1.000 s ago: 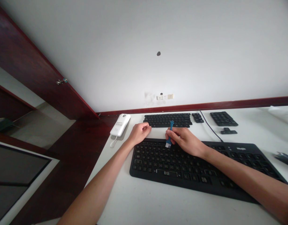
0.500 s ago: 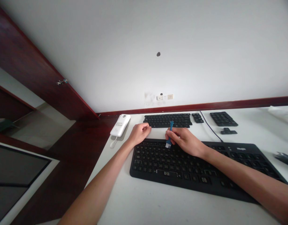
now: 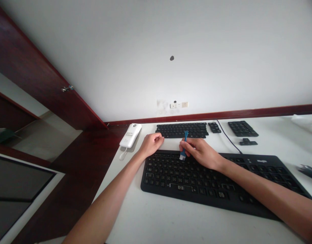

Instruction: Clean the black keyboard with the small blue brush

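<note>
A small blue brush (image 3: 182,153) with pale bristles is pinched in my right hand (image 3: 200,152). Its bristles point down onto the upper rows of a black keyboard base (image 3: 176,195), whose keycaps are off so the key sockets show. My left hand (image 3: 152,143) is curled into a loose fist at the base's upper left corner, with nothing seen in it. Behind both hands, the removed black keycaps (image 3: 181,128) lie grouped in rows on the white table (image 3: 146,217).
Further keycap groups lie at the back right: a small block (image 3: 214,127), the number pad keys (image 3: 242,128) and the arrow keys (image 3: 248,142). A cable (image 3: 228,139) runs from the base. A white strapped device (image 3: 130,135) sits left; a dark object (image 3: 308,171) lies right.
</note>
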Motion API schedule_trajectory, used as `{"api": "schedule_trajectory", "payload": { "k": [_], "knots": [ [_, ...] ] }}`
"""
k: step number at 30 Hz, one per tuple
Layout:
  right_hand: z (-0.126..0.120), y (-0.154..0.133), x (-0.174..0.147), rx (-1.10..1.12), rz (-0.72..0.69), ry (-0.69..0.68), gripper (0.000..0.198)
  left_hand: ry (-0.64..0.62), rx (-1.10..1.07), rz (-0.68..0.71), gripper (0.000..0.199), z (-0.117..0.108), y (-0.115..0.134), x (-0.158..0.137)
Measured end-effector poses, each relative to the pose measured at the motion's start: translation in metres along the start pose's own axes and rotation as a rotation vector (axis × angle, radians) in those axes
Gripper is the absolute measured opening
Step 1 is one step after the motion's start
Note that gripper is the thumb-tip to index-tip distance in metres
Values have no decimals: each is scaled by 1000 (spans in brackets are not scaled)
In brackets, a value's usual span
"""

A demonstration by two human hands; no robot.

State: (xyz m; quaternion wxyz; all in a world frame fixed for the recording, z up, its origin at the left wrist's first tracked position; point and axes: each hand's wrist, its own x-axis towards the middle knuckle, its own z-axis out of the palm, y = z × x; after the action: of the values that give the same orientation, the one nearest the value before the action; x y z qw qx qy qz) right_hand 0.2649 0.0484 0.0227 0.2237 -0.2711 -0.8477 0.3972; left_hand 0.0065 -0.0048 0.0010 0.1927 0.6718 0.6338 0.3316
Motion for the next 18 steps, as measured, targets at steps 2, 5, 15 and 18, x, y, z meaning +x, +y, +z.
{"api": "schedule_trajectory", "payload": {
  "k": [2,5,15,18],
  "knots": [
    [0,0,0,-2,-4,1,48,0,2,0,37,0,-1,0],
    [0,0,0,-4,-5,1,47,-1,0,-3,36,1,-1,0],
    [0,-2,1,0,-1,-4,45,-2,-5,-3,36,0,0,0],
    [0,-1,0,0,-4,-3,46,-4,-1,-5,35,0,-1,1]
  ]
}}
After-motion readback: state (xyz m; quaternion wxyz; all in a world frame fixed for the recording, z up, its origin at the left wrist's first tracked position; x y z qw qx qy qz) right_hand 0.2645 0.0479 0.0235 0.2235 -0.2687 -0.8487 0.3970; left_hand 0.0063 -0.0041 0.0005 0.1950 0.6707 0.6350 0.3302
